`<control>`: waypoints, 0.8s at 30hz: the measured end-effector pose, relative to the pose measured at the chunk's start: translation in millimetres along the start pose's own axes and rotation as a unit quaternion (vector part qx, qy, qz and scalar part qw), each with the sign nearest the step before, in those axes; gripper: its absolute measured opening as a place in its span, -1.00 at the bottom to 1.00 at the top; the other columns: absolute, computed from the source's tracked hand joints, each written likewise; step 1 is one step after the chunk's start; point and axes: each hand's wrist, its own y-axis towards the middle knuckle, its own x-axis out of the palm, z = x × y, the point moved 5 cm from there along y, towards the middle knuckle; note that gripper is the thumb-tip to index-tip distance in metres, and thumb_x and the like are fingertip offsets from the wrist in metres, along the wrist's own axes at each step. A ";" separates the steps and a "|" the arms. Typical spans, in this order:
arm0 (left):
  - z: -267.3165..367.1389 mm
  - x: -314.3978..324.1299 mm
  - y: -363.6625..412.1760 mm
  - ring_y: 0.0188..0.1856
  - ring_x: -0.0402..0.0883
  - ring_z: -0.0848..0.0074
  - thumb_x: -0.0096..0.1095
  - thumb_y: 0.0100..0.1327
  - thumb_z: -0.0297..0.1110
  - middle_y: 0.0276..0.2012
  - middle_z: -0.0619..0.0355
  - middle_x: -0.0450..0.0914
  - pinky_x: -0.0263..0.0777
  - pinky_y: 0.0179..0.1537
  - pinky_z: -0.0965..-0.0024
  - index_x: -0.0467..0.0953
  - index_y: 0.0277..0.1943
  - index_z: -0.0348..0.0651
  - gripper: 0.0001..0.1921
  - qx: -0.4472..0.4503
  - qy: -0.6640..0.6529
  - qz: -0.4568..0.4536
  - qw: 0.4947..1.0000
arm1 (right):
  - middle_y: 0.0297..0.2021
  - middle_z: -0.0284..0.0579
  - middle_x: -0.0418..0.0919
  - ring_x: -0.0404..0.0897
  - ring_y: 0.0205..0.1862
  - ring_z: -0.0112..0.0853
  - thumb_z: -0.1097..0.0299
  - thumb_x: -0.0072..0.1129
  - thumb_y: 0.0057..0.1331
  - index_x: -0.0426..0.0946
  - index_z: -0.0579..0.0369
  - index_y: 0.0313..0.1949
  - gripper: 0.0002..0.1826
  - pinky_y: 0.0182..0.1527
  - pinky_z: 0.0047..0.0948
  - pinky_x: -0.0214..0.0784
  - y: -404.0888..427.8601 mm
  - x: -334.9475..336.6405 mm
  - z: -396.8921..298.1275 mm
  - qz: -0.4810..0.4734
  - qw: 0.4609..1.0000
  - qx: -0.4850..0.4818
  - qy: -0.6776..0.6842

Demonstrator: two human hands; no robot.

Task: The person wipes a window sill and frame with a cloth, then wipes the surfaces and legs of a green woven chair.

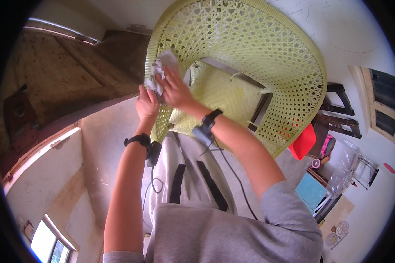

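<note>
A yellow-green woven chair (237, 42), with an openwork rounded back and a thick wrapped rim, stands before me. Its flat woven seat (223, 88) lies lower, inside the curve. My right hand (176, 87) presses a crumpled whitish cloth (156, 72) against the inner face of the chair's left side. Just below the cloth, my left hand (147, 104) grips the left rim, its thumb on the inner side and its fingers toward the outside. Parts of the cloth and rim are hidden under my hands.
At left stands a large brown wooden piece (75, 65) close to the chair. On the right are a red plastic container (302, 143), dark wooden chairs (339, 125) and a blue-topped box (311, 192). Black cables (235, 174) hang from bands on both wrists.
</note>
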 end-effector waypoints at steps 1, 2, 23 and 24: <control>0.0 -1.3 -0.7 -0.38 0.50 -0.22 -0.28 0.43 -0.10 -0.47 -0.28 0.54 0.31 -0.41 -0.15 0.30 -0.13 -0.16 -0.70 0.001 -0.005 -0.006 1.000 | 0.25 0.16 0.22 0.11 0.36 0.02 0.29 0.02 0.21 0.20 0.01 0.32 -0.36 0.38 0.09 -0.16 8.3 -5.0 12.5 -0.065 0.994 -0.011 -0.090; 1.5 -0.7 0.2 -0.38 0.50 -0.22 -0.28 0.43 -0.09 -0.48 -0.27 0.54 0.30 -0.41 -0.14 0.29 -0.15 -0.16 -0.69 0.005 -0.009 -0.009 1.000 | 0.23 0.11 0.27 0.14 0.35 -0.02 0.30 0.03 0.21 0.25 -0.03 0.29 -0.39 0.38 0.06 -0.14 21.2 -17.7 27.4 -0.098 0.981 -0.047 -0.159; -1.8 5.1 3.1 -0.45 0.52 -0.18 -0.25 0.42 -0.04 -0.56 -0.21 0.54 0.34 -0.42 -0.15 0.28 -0.14 -0.13 -0.68 0.012 -0.015 -0.010 1.000 | 0.33 0.32 0.02 0.10 0.35 0.10 0.34 -0.11 0.32 0.04 0.15 0.36 -0.38 0.26 -0.07 0.17 -14.5 -17.3 51.2 0.017 0.979 0.158 -0.131; -1.3 5.1 3.5 -0.45 0.52 -0.18 -0.25 0.42 -0.05 -0.56 -0.21 0.54 0.34 -0.42 -0.15 0.28 -0.14 -0.14 -0.68 0.012 -0.013 -0.011 1.000 | 0.33 0.32 0.01 0.16 0.32 0.11 0.37 -0.11 0.33 0.03 0.15 0.37 -0.38 0.21 -0.13 0.26 -29.2 -9.2 44.9 0.024 0.976 0.208 -0.061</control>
